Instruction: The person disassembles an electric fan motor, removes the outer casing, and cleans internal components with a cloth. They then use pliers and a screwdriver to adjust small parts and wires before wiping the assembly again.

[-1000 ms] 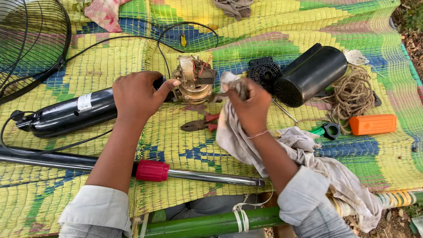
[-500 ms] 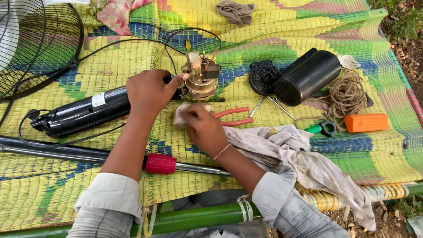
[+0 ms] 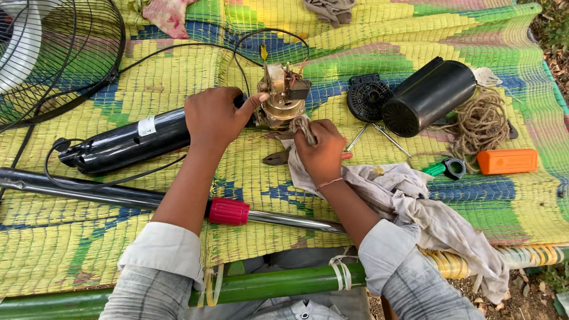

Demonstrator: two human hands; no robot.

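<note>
Gripping a rag (image 3: 415, 207), right hand (image 3: 323, 155) presses fan motor (image 3: 283, 98) (left hand (image 3: 214, 117) steadies).

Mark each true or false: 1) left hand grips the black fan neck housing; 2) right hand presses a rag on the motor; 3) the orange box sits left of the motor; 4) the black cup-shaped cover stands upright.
1) True: left hand grips the black housing.
2) True: right hand presses the rag against the motor.
3) False: the orange box lies right of it.
4) False: the black cover lies on its side.
</note>
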